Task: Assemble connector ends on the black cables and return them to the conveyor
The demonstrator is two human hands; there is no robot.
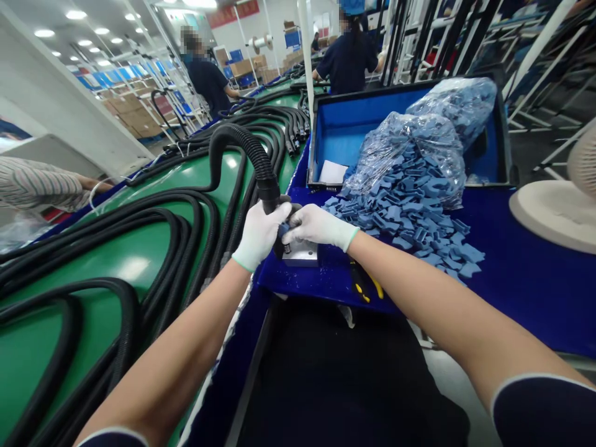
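Note:
My left hand (261,233), in a white glove, is closed round the end of a black corrugated hose (251,155) that arches up from the green belt. Beside it my gloved right hand (319,226) pinches the hose's end fitting, where a small blue piece shows between the fingers. Both hands sit over a small metal block (302,253) on the blue table. A heap of small blue plastic clips (410,217) lies just right of my right hand.
Several black hoses (162,248) lie along the green conveyor belt (121,267). A blue tray (344,130) holds clear bags of blue clips (419,143). Yellow-handled pliers (365,288) lie near the table edge. A white fan (559,198) stands right. Two people work at the far end; a striped sleeve (41,183) reaches in left.

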